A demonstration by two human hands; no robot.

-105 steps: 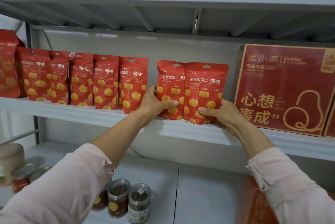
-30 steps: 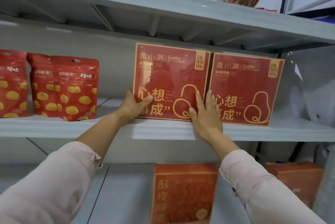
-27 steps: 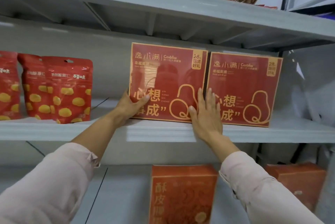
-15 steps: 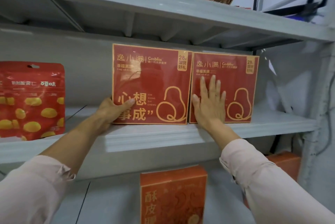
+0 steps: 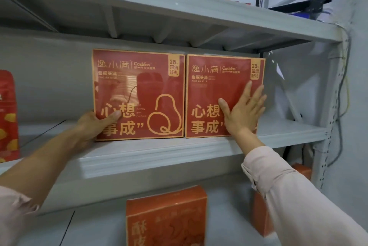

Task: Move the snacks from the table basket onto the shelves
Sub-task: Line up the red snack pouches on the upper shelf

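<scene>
Shelf (image 5: 179,158) bearing two upright boxes side by side. Left box (image 5: 139,86): left hand (image 5: 93,126) grips its lower left edge, thumb across the front. Right box (image 5: 215,86): right hand (image 5: 243,114) presses flat, fingers spread. Best pushed evenly, keeping both fronts flush.

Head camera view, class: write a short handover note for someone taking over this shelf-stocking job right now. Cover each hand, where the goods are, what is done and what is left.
Left hand grips the lower left corner of the left box, thumb on its front. Right hand lies flat, fingers straight, on the front of the right box.
Both boxes stand upright side by side on the middle shelf; a snack bag stands at its far left.
Done: these are shelved. Left: let go; the basket is out of view, so check it.
</scene>
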